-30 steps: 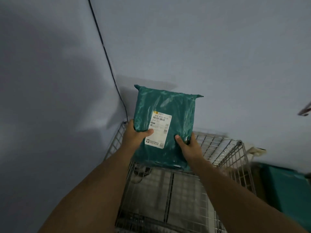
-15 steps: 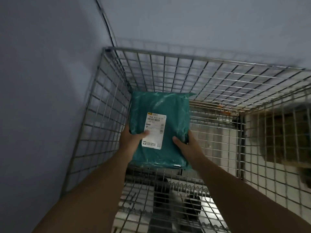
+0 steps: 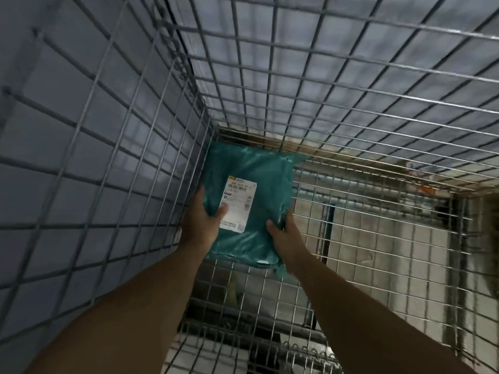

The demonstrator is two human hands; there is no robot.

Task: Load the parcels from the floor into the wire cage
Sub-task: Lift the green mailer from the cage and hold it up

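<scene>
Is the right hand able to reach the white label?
Probably yes: the right hand grips the parcel right beside the label, and nothing lies between them.

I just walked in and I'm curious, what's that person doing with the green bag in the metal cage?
A person is putting a teal mailer parcel into the wire cage. The left hand and right hand hold its near end, thumbs on top, white label facing up. It is low in the far left corner, not yet let go.
</scene>
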